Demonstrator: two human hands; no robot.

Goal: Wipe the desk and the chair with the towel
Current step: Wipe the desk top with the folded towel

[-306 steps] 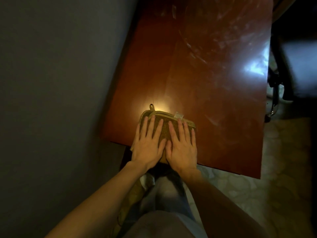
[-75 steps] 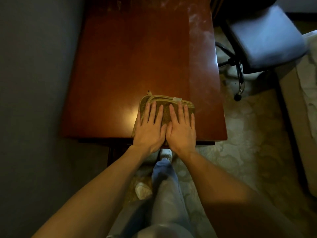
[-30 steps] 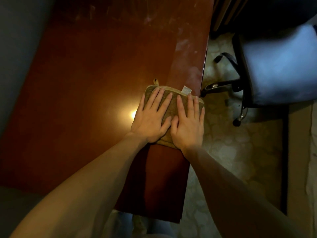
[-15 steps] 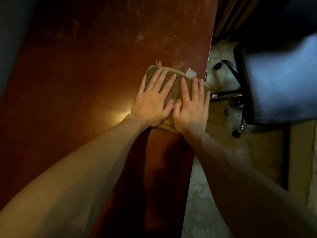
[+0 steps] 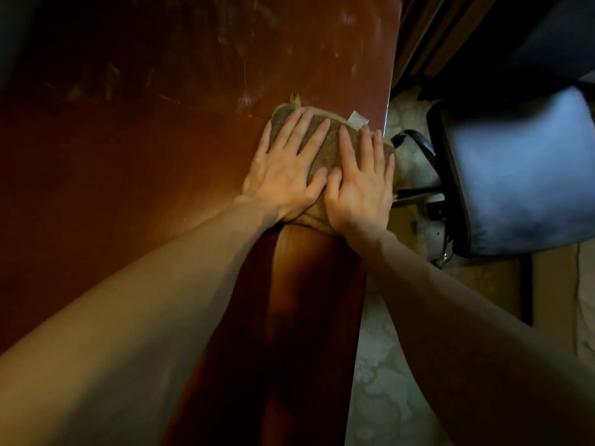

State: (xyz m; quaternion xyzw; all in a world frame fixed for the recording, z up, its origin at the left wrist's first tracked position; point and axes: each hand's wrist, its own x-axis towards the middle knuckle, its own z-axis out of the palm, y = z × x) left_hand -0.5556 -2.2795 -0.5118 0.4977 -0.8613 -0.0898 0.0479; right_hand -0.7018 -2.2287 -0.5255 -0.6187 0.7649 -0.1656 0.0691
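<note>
Fingers (image 5: pixel 291 136) of both hands lie straight and slightly spread, pressing flat on the folded olive-brown terry towel (image 5: pixel 331 146); neither hand curls round it. The left hand (image 5: pixel 283 175) covers the towel's left half and the right hand (image 5: pixel 360 185) its right half, thumbs almost touching. The towel sits just right of the frame's centre on the glossy reddish-brown wooden desk (image 5: pixel 161 156). Its long axis runs from upper left to lower right, across the line of the forearms. Its right corner reaches just past the desk's right edge, under the right hand's outer fingers. A small hanging loop (image 5: pixel 294 99) and a white label (image 5: pixel 357 119) stick out beyond the fingertips.

Pale streaks and smears mark the desk surface above the fingertips, so a push toward the top of the frame looks the likely next stroke, with the right hand kept from slipping off the edge. The office chair with a blue-grey padded seat (image 5: pixel 521 175) stands at the right of the frame on the pale patterned floor (image 5: pixel 380 381), nearer the right hand and apparently not yet wiped.
</note>
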